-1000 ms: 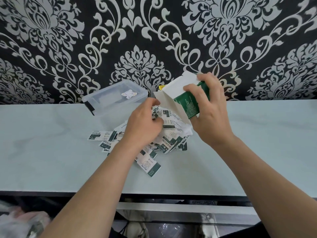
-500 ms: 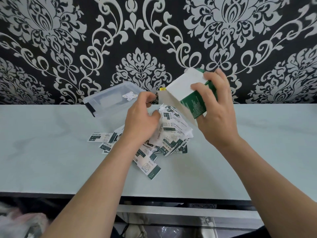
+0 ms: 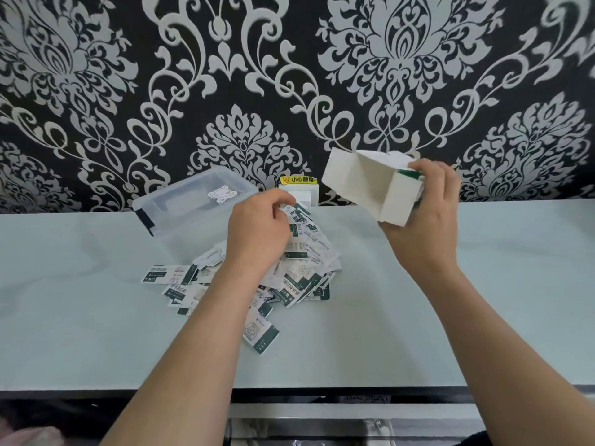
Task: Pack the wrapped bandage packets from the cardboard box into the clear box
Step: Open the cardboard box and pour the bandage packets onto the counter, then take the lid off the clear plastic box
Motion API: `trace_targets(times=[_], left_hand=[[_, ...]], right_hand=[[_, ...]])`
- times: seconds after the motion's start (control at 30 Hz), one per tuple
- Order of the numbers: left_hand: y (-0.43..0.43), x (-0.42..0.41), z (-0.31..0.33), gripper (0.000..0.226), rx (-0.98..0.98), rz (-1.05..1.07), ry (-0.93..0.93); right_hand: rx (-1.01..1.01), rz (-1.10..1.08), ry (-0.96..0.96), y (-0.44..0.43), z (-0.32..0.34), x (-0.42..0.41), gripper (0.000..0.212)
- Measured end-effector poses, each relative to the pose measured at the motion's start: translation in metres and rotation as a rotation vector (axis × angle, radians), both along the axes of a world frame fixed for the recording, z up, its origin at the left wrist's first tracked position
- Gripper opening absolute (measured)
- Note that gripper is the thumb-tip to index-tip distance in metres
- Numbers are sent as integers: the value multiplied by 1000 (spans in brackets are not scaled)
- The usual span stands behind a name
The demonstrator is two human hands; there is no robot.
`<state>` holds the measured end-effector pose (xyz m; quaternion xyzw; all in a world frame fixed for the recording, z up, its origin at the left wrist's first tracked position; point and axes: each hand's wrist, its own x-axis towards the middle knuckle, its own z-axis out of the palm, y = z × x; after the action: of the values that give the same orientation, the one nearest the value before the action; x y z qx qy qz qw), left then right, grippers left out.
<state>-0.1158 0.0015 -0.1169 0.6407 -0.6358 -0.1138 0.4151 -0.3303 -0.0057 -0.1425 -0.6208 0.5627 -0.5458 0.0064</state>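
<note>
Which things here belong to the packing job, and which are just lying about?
Job:
cardboard box in the right hand
bandage packets heaped on the counter by the left hand
clear box behind them

Lying about:
wall socket with yellow warning label

Bright, even light, soft shadows; wide-angle bending at edges, slight blur.

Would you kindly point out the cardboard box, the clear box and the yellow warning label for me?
cardboard box (image 3: 351,185), head view, white left panel.
clear box (image 3: 180,201), head view, top face, left of sticker.
yellow warning label (image 3: 297,179), head view, its middle.
</note>
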Motion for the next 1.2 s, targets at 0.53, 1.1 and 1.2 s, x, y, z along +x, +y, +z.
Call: trace_targets(times=[0.53,1.1,1.2], left_hand=[[16,-90,-15,78,18,-362,-418],[6,-117,-24,18,-116,-343,-474],[4,-124,-30,6,-140,-327,-486]], right_hand=[[573,393,-560,4,-6,-36,45],[276,128,-451,18,23,-60,43],[290,-27,-337,17,24,-60,40]])
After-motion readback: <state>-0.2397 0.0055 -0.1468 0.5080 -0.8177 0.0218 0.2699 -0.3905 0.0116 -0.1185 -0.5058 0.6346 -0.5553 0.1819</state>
